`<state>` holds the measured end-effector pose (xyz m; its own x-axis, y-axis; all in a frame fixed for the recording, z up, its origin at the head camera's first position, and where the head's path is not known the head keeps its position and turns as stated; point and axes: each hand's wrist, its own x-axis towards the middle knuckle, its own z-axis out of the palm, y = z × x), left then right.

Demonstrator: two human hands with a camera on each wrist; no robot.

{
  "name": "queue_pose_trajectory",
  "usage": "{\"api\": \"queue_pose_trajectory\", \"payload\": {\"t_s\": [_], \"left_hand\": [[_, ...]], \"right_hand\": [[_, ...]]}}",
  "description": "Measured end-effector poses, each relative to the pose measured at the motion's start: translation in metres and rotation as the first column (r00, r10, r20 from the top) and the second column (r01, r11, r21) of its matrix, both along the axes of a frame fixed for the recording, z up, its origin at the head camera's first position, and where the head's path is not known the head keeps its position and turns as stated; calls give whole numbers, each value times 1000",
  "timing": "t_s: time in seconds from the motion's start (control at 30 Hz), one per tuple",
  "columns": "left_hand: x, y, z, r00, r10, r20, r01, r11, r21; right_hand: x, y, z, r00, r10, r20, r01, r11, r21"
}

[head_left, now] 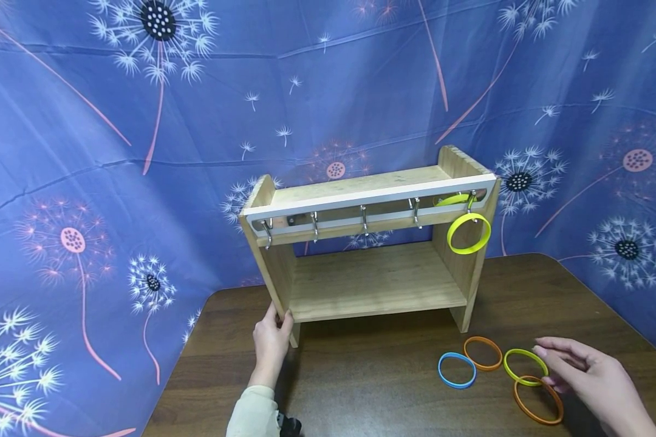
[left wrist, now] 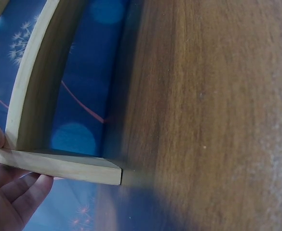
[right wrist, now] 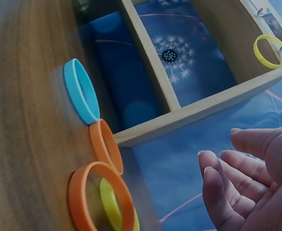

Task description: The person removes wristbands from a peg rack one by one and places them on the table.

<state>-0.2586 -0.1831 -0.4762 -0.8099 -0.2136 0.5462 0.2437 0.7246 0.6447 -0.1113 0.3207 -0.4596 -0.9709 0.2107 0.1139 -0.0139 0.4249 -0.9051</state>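
Note:
A small wooden shelf [head_left: 379, 279] with a metal hook rail [head_left: 328, 229] stands on the table. My left hand [head_left: 272, 343] grips the lower front edge of its left side panel, thumb in front and fingers outside, as the left wrist view also shows. A yellow wristband [head_left: 469, 250] hangs from the rightmost hook. On the table at right lie a blue wristband [head_left: 457, 386], an orange wristband [head_left: 486, 368], a yellow-green wristband [head_left: 519, 351] and another orange wristband [head_left: 537, 419]. Over the last two hovers my right hand [right wrist: 251, 185], fingers loosely bent and holding nothing.
Several bare hooks [head_left: 364, 221] line the rail to the left of the hanging band. Behind the brown table [head_left: 361, 388] hangs a blue cloth [head_left: 361, 91] with a dandelion print, close to the shelf's back.

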Motion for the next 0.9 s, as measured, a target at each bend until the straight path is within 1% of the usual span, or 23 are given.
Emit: {"api": "queue_pose_trajectory", "payload": {"t_s": [0.1,0.27,0.37,0.53,0.73,0.9], "left_hand": [[0,0,0,1000,3,1,-3,1000,-7],[0,0,0,1000,8,-4,-8,1000,-7],[-1,0,0,1000,10,-16,-10,1000,-9],[-1,0,-2,1000,12,-26,-12,1000,-18],[-1,0,-1,1000,15,-27,-16,1000,-25],[-2,0,-2,1000,9,-30,-10,1000,-23]], "right_hand": [[-2,-2,4,999,4,-42,-5,1000,-10],[-6,-6,10,1000,-6,-18,5,999,-40],[-8,-8,14,1000,-11,-29,9,999,-44],[-10,-11,20,998,-8,-62,5,999,-38],[-13,-14,26,993,0,-117,1,1000,13],[-17,-16,29,989,10,-148,-6,1000,25]]}}
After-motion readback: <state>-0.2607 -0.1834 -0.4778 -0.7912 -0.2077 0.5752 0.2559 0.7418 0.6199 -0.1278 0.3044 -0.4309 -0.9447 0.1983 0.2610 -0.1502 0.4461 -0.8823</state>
